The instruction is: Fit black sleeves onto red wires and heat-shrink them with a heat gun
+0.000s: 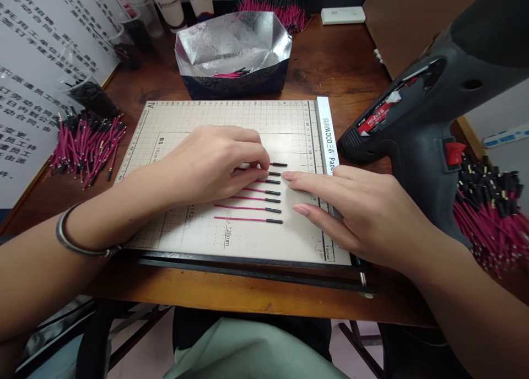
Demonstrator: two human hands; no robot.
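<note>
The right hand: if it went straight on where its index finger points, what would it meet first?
Probably the black wire end second from the top of the row, just ahead of the right hand's index fingertip. Depth is unclear, so the finger might pass slightly above it.

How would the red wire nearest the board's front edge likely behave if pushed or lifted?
The red wire would probably be very light, being so thin. It lies nearly straight, so it may hold its line rather than flop. Its thicker black sleeve probably makes that end the heavier one.
</note>
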